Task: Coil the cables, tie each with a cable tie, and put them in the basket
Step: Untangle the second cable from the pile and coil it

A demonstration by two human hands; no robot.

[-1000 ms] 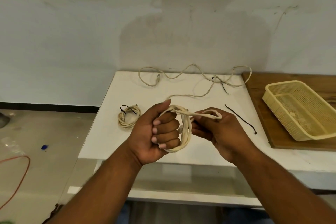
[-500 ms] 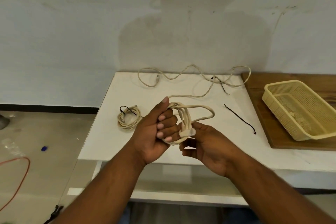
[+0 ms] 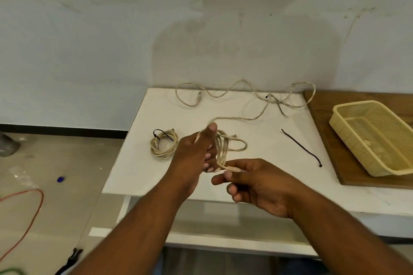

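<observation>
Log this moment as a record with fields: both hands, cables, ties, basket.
left hand: grips half-made coil above white table
right hand: pinches the coil's plug end
loose length: trails from coil to table's back edge
tied coil: on table, left of hands, black tie on it
spare cable tie: flat on table, right of hands
basket: on wooden board, far right, no cable inside

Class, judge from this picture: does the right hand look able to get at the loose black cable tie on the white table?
Probably yes, though not freely: the right hand pinches the end of the cable coil held by the left hand. Only bare table lies between it and the cable tie.
</observation>
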